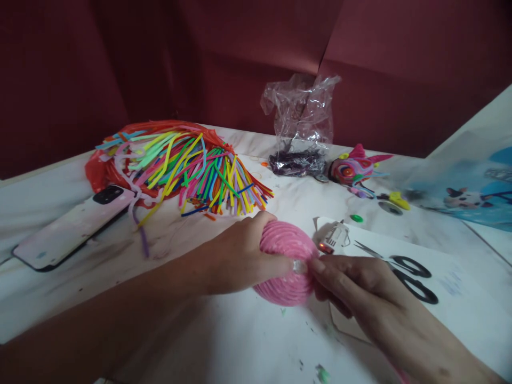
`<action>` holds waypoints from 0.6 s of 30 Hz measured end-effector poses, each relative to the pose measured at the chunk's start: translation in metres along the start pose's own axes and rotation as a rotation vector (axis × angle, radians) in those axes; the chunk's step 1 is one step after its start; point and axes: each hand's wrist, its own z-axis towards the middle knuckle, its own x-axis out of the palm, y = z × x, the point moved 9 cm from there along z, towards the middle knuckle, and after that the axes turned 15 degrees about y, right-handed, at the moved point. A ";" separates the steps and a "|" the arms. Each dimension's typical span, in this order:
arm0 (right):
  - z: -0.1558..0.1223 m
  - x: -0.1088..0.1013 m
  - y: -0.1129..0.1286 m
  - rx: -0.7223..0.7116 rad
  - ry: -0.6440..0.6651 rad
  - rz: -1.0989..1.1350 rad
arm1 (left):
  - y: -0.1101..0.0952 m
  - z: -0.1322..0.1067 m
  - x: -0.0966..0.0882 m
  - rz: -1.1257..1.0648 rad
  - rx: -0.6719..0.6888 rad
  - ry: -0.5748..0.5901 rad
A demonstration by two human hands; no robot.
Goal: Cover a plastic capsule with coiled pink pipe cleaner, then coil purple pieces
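A ball wound in rows of fuzzy pink pipe cleaner (pixel 286 240) is held above the table in my left hand (pixel 256 256). The left thumb presses on its near side, and the other fingers are hidden behind it. My right hand (pixel 352 282) is closed in a pinch at the ball's right edge, on the pink pipe cleaner. A pink strand (pixel 396 370) shows below the right wrist. Just beyond the right fingers lie a lighter (pixel 334 237) and black-handled scissors (pixel 412 277), both on a white sheet (pixel 460 298).
Many-coloured pipe cleaners (pixel 208 176) spill from a red bag (pixel 100 170) at the back left, beside a phone (pixel 76 226). Behind stand a see-through plastic bag (pixel 304 122) and a colourful pipe-cleaner figure (pixel 352 168). A blue printed bag (pixel 468 181) lies far right.
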 end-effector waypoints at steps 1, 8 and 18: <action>0.000 -0.002 0.000 -0.008 -0.026 0.013 | -0.001 -0.001 0.000 0.009 0.002 -0.012; 0.010 0.001 -0.015 0.057 0.013 -0.011 | -0.001 -0.003 -0.004 0.063 -0.018 -0.140; 0.010 0.004 -0.021 0.104 0.022 0.005 | 0.007 -0.002 0.000 0.124 0.086 -0.206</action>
